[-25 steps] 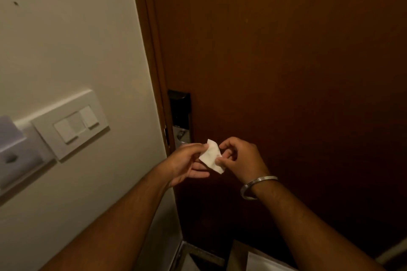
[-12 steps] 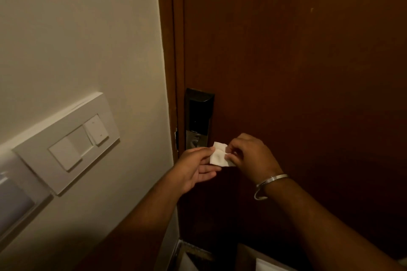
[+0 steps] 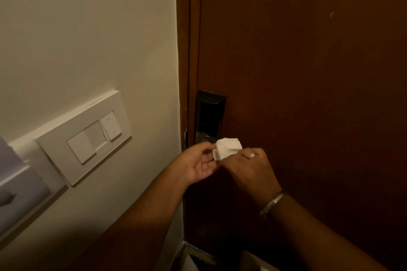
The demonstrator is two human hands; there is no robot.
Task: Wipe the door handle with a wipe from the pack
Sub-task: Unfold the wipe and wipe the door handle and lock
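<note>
Wipe (image 3: 226,148): soft, limp, likely light; pinched at opposite edges by left hand (image 3: 198,164) and right hand (image 3: 247,169), lock plate (image 3: 210,116) just above; best bunched centrally.

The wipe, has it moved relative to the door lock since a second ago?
Yes. The wipe has risen toward the door lock, its top edge now overlapping the lock's lower end instead of sitting below it.
</note>
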